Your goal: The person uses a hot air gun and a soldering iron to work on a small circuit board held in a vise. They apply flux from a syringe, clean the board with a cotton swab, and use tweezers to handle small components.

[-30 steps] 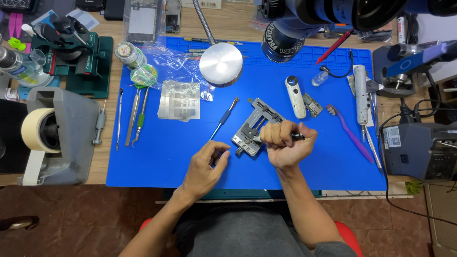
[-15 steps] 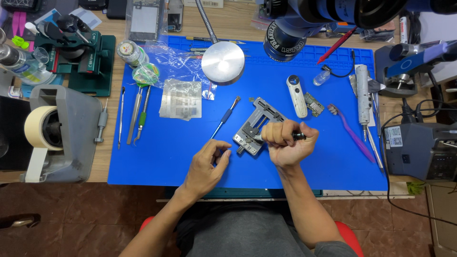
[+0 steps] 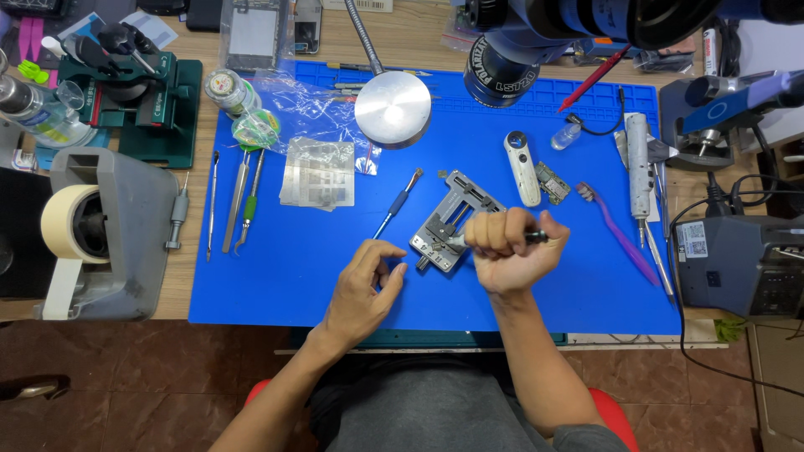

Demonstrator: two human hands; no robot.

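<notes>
My right hand (image 3: pixel 505 249) is clenched round a slim black-handled tool (image 3: pixel 534 238) whose metal tip points left onto a small metal clamp holder (image 3: pixel 452 219) lying on the blue work mat (image 3: pixel 276 276). My left hand (image 3: pixel 362 289) rests on the mat just left of the holder, fingers curled loosely towards the holder's knob, holding nothing that I can see. A blue-handled brush (image 3: pixel 399 202) lies just above the left hand.
Tweezers and picks (image 3: pixel 237 201) lie at the mat's left, metal stencils (image 3: pixel 318 173) and a round silver lamp base (image 3: pixel 392 109) further back. A purple toothbrush (image 3: pixel 618 233) and a white pen-shaped device (image 3: pixel 522 167) lie right. A tape dispenser (image 3: pixel 92 234) stands left, a microscope lens (image 3: pixel 511 63) overhead.
My left hand has loosened and its fingers have spread slightly beside the holder. My right hand keeps its grip on the tool at the holder.
</notes>
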